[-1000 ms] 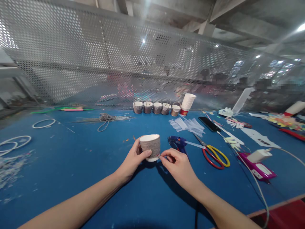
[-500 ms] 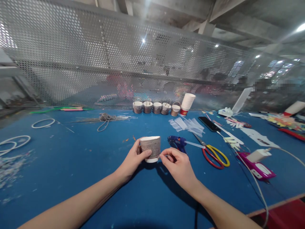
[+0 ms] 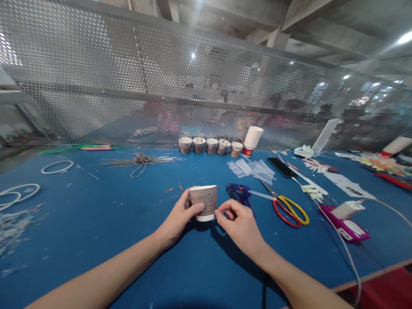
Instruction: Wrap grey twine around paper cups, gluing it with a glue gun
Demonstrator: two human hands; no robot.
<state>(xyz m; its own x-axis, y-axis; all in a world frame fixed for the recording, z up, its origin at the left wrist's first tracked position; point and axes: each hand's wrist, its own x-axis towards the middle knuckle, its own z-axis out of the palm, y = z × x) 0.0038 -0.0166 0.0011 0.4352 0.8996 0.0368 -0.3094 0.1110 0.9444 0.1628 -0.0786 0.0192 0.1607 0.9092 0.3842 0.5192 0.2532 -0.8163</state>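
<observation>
My left hand [image 3: 182,214] is wrapped around a paper cup [image 3: 206,217], its thumb pressed across the front. Grey-brown cord [image 3: 208,198] covers most of the cup's wall in close rows, leaving a white band bare at the bottom. At the cup's lower right, my right hand [image 3: 236,219] pinches the cord's thin running end between thumb and forefinger; little of that end shows. A blue glue gun [image 3: 238,191] with a clear glue stick lies just behind my right hand.
Scissors [image 3: 289,210] with red and yellow handles lie at right, near a phone [image 3: 282,167] and a purple power strip [image 3: 346,225]. Several cord-wrapped cups [image 3: 211,146] and a paper cup stack [image 3: 252,140] stand along the mesh screen. A grey cord bundle [image 3: 141,159] lies back left.
Both hands keep their hold with hardly any movement. The cup is turned very slightly, and the right fingertips stay at its lower edge.
</observation>
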